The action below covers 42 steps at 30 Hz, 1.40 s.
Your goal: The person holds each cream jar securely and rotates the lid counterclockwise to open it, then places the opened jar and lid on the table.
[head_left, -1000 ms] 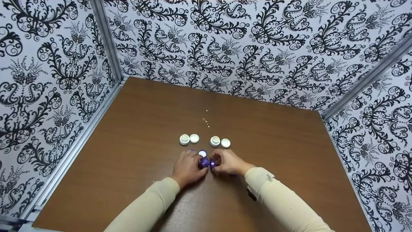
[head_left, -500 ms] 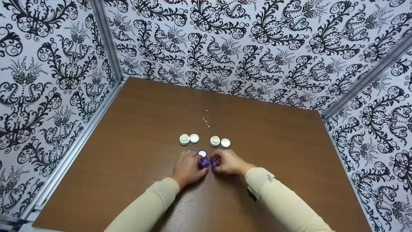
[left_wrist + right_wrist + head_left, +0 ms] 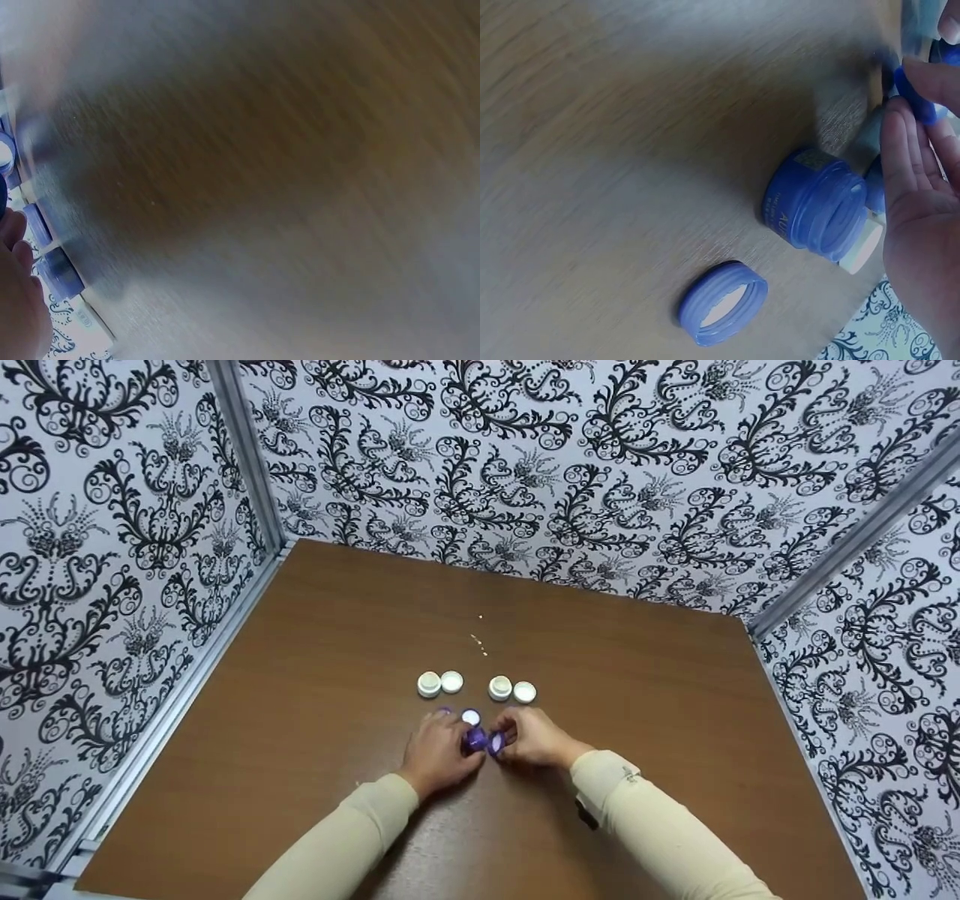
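In the head view my left hand (image 3: 439, 750) holds a small purple jar (image 3: 475, 739) upright on the table, at its thumb and fingertips. Right beside it, my right hand (image 3: 534, 736) pinches a purple lid (image 3: 496, 745), tilted so its pale inside shows; the right wrist view has this lid (image 3: 915, 96) between thumb and fingers. Another purple lid (image 3: 471, 717) lies pale side up past the left fingers. Near the right wrist stand an open purple jar (image 3: 810, 202) and a loose lid (image 3: 724, 304), both hidden by the right hand in the head view.
Farther back are two white jars (image 3: 429, 684), each with a white lid (image 3: 451, 682) at its right. Pale crumbs (image 3: 480, 642) dot the brown table (image 3: 337, 607) beyond them. Patterned walls (image 3: 525, 472) enclose the back and sides.
The purple lid in my right hand has come away from the jar's side and turned, from edge-on to showing its pale inside. My left hand and its jar stay in place.
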Motion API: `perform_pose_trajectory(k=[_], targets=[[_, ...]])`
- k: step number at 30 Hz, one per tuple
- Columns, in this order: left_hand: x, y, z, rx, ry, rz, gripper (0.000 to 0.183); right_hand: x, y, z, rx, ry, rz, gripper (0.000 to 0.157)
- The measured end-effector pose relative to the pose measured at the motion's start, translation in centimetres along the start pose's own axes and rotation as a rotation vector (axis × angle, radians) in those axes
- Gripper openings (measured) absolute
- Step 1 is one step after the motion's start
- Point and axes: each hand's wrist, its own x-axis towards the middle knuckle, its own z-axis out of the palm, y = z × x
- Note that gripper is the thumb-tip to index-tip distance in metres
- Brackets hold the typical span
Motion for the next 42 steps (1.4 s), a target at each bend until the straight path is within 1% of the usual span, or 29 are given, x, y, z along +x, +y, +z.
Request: perform_pose_trajectory(k=[4,12,18,23,27,31,36,42], targets=[[-0.01,-0.04,0.02,0.002,0.01,0.008,0.04,0.02,0.14,0.15,-0.064,-0.004,-0.02,0.037],[-0.04,-0.17,0.24,-0.006,0.026,0.016,0.041,0.12,0.22,0.16,-0.271,0.008,-0.144,0.03],[-0.31,-0.17,0.24,0.003,0.044,0.043,0.04,-0.09,0.2,0.12,-0.357,0.02,-0.201,0.032],[-0.54,-0.18,0.41,0.018,0.032,0.059,0.04,-0.06,0.27,0.06,-0.397,0.007,-0.196,0.034],[-0.68,-0.06,0.47,0.035,0.024,0.06,0.039,-0.07,0.12,-0.03,-0.407,0.001,-0.189,0.035],[-0.77,0.33,0.3,0.039,0.024,0.067,0.039,-0.08,-0.06,-0.09,-0.425,-0.002,-0.195,0.034],[-0.71,0.74,0.36,0.063,0.013,0.085,0.039,-0.08,-0.18,-0.23,-0.445,-0.005,-0.183,0.034],[-0.88,0.61,0.63,0.062,0.006,0.059,0.039,-0.06,-0.17,-0.21,-0.452,-0.004,-0.201,0.034]])
